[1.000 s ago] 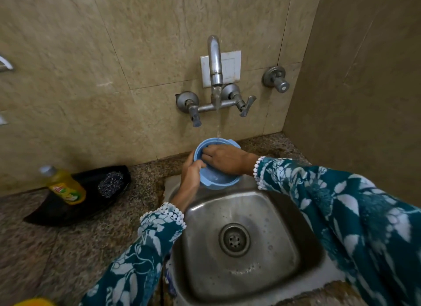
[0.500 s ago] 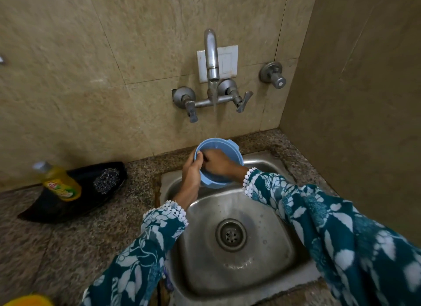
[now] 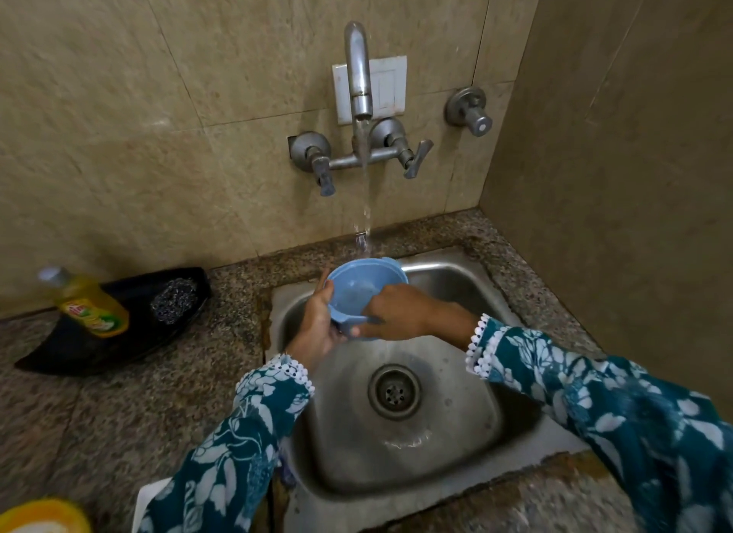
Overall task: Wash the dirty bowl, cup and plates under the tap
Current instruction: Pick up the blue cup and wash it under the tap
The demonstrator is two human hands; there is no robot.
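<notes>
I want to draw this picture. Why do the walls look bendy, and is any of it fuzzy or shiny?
Head view: the wide lens bows the wall tiles toward the edges; the bottom corners, with the yellow thing, look blurred; soft glare sits on the tap and sink; the blue bowl is fairly sharp.

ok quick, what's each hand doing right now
Left hand: grips the blue bowl at its near handle.
Right hand: pinches the bowl's near rim.
</notes>
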